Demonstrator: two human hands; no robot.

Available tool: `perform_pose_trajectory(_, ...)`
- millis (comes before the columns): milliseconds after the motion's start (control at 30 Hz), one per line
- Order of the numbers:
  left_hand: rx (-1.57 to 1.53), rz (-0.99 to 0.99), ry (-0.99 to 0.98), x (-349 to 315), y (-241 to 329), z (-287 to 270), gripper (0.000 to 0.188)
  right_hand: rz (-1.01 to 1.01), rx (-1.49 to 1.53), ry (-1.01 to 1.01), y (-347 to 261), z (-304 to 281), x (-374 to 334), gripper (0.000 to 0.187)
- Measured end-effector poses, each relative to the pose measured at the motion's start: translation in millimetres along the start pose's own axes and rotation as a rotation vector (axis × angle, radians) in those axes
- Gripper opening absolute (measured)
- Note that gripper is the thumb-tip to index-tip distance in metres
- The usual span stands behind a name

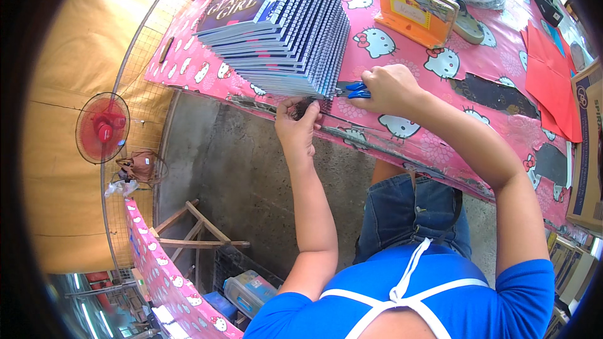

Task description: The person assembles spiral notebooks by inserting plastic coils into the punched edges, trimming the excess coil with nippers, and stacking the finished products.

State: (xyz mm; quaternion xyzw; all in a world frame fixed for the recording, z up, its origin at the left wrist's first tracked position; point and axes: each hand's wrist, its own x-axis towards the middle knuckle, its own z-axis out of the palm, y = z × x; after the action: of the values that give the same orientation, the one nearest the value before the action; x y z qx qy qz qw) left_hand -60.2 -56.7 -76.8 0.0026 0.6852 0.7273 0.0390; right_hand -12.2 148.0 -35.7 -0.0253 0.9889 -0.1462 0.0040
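A tall stack of spiral notebooks [276, 37] with dark glossy covers leans at the table's near edge, its coil bindings facing right. My right hand [391, 90] is closed around blue-handled pliers [358, 90], whose jaws point left at the stack's lower corner by the coils. Below that corner, at the table edge, my left hand [296, 127] pinches a dark coiled end of what looks like the lowest notebook between thumb and fingers. The fingers partly hide where it is gripped.
A pink patterned cover [402, 127], torn in places, lies over the table. An orange desk calendar [419, 16] stands beyond my right hand. Red sheets [548, 81] and a cardboard box [587, 150] are at right. On the left are a red fan [103, 129] and a wooden trestle [201, 229].
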Motion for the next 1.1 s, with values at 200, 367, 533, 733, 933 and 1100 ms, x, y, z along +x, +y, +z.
perform_pose_trajectory(200,0.167,0.118,0.023,1.1,-3.7,13.8,0.042,-0.295,-0.14,0.547,11.3,25.4,10.0,0.049)
perform_pose_trajectory(367,0.159,0.051,-0.002,3.5,-5.0,2.5,0.041,0.014,-0.045,-0.133,-8.0,-5.8,3.7,0.049)
perform_pose_trajectory(533,0.294,0.115,0.01,0.8,-1.2,2.3,0.046,-0.253,-0.229,0.448,20.6,26.3,4.9,0.049)
perform_pose_trajectory(733,0.612,0.261,0.092,-12.7,1.1,20.7,0.051,-0.141,-0.129,0.102,5.7,12.5,15.0,0.051)
perform_pose_trajectory(933,0.563,0.296,0.088,-13.8,-0.8,20.4,0.043,-0.146,-0.185,0.013,-0.4,-2.0,16.4,0.05)
perform_pose_trajectory(1100,0.442,0.317,0.063,-12.7,-7.1,15.8,0.036,-0.081,-0.203,-0.069,-4.8,-8.6,16.4,0.054)
